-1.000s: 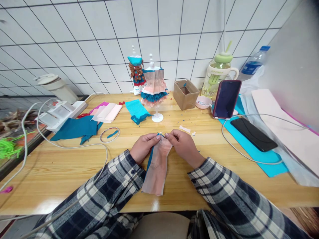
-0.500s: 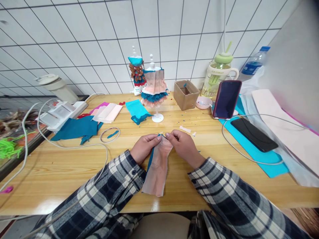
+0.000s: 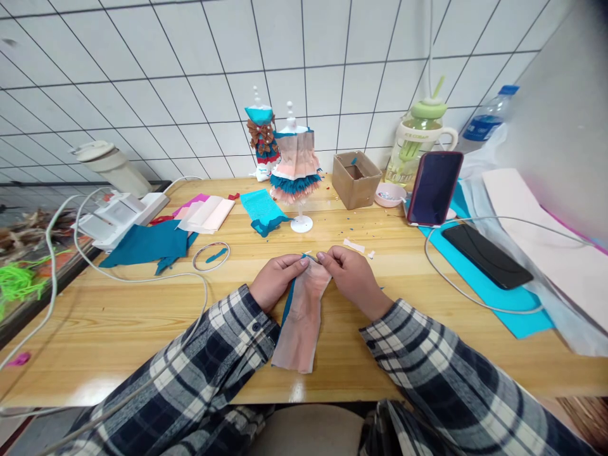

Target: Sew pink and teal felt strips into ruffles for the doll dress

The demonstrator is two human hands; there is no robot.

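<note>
Between my hands hangs a strip of thin, pale pink crepe paper [image 3: 304, 323] with a dark teal layer along its left side. My left hand [image 3: 278, 278] is closed, pinching the strip's upper left corner between thumb and finger. Pinched on the upper right corner is my right hand [image 3: 351, 278], also closed. A thin dark line shows along the top edge between the thumbs; I cannot make out what it is. Beyond my hands stands a small white dress form [image 3: 301, 224] wearing a pink and teal paper dress [image 3: 297, 155].
Behind it is a second dressed form [image 3: 261, 136]. Paper pieces [image 3: 261, 209] lie around, and a cardboard box [image 3: 356, 180], a pink dish [image 3: 390, 194] and a propped phone [image 3: 434, 190] stand at the back. Another phone [image 3: 487, 255] lies on the right. A white cable [image 3: 204, 297] crosses the left side.
Almost nothing differs. The whole view has shifted very slightly, and both hands keep their pinch on the paper strip.
</note>
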